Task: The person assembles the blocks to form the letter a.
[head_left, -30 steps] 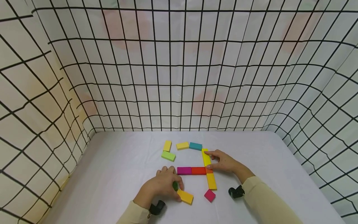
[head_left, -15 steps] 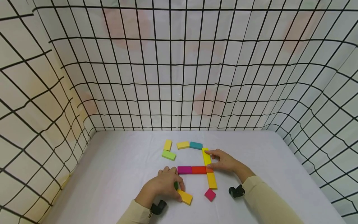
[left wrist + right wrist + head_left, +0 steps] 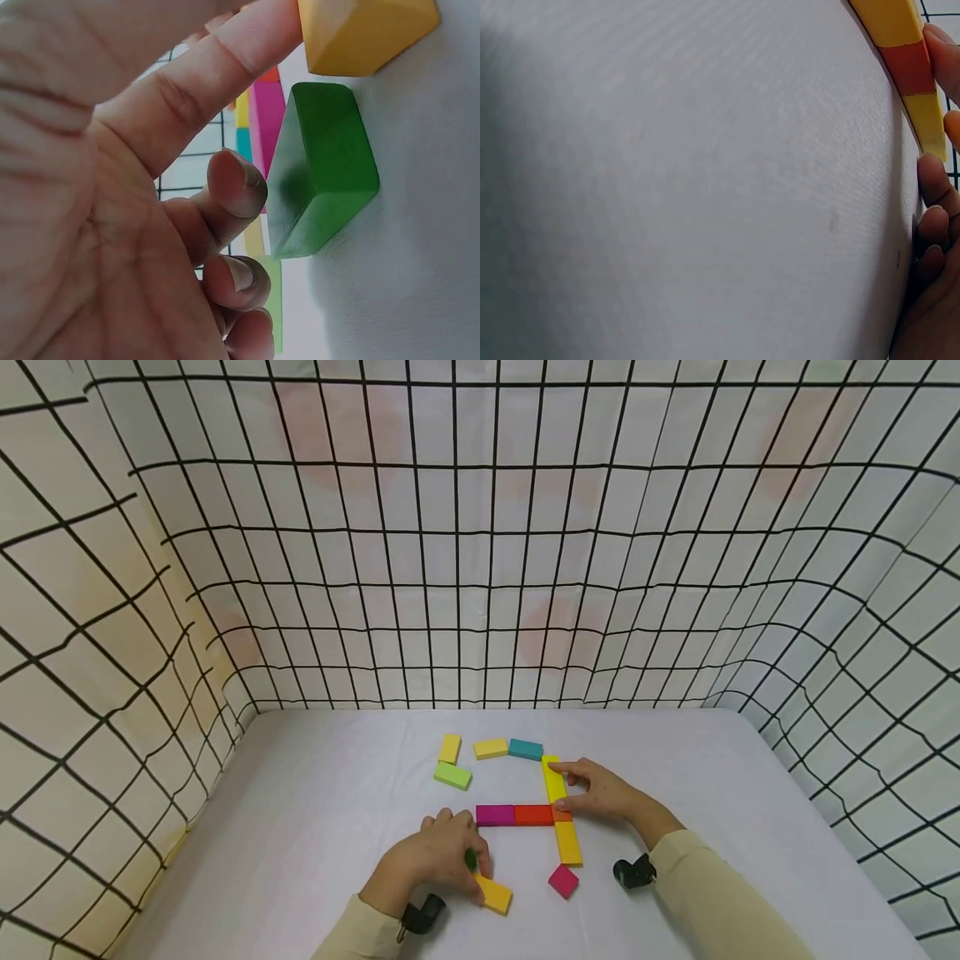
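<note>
Left hand [image 3: 438,853] pinches amber block [image 3: 498,898]; swung toward worktop's [image 3: 300,827] far edge, it may hit green block [image 3: 330,150]. Right hand [image 3: 606,795], unclenched, touches column [image 3: 567,844].

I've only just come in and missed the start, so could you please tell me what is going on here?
A person at a white table is handling coloured blocks. The left hand holds one end of a golden-yellow block, with a dark green block close by its fingers. The right hand touches a bright yellow block, which lines up with an orange block and another yellow block. A magenta block and a red block form a row that meets the orange one.
</note>
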The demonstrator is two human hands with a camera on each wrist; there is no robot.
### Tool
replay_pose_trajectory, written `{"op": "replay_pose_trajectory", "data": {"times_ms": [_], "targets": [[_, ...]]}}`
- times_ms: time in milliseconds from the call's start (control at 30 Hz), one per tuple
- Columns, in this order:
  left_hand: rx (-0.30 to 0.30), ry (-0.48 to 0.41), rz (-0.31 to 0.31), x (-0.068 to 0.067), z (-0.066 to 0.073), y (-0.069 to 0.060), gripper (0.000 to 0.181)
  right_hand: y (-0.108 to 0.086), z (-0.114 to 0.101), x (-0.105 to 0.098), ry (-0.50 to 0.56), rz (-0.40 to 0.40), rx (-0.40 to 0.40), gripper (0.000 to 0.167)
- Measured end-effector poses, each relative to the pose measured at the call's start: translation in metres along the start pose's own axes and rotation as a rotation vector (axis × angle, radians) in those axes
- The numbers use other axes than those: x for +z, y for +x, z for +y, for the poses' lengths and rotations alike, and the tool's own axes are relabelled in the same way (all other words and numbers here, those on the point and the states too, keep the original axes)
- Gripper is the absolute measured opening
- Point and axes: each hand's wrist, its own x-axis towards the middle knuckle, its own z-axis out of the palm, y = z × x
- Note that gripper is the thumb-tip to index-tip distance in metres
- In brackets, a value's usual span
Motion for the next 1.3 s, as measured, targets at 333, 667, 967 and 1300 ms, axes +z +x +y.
{"op": "replay_pose_trajectory", "data": {"times_ms": [333, 667, 967, 1300], "targets": [[-0.009, -0.018, 0.017, 0.000, 0.000, 0.000, 0.021, -0.001, -0.002, 0.000, 0.000, -0.002, 0.005, 0.077], [0.011, -0.007, 0.036, 0.000, -0.001, 0.000, 0.021, -0.001, -0.001, 0.000, 0.012, 0.001, 0.008, 0.076], [0.014, -0.011, 0.040, 0.000, -0.002, 0.000, 0.021, 0.000, -0.001, 0.000, 0.014, -0.001, 0.001, 0.076], [0.012, -0.072, 0.117, -0.009, -0.016, 0.002, 0.025, 0.000, -0.001, 0.000, 0.016, -0.002, 0.004, 0.076]]}}
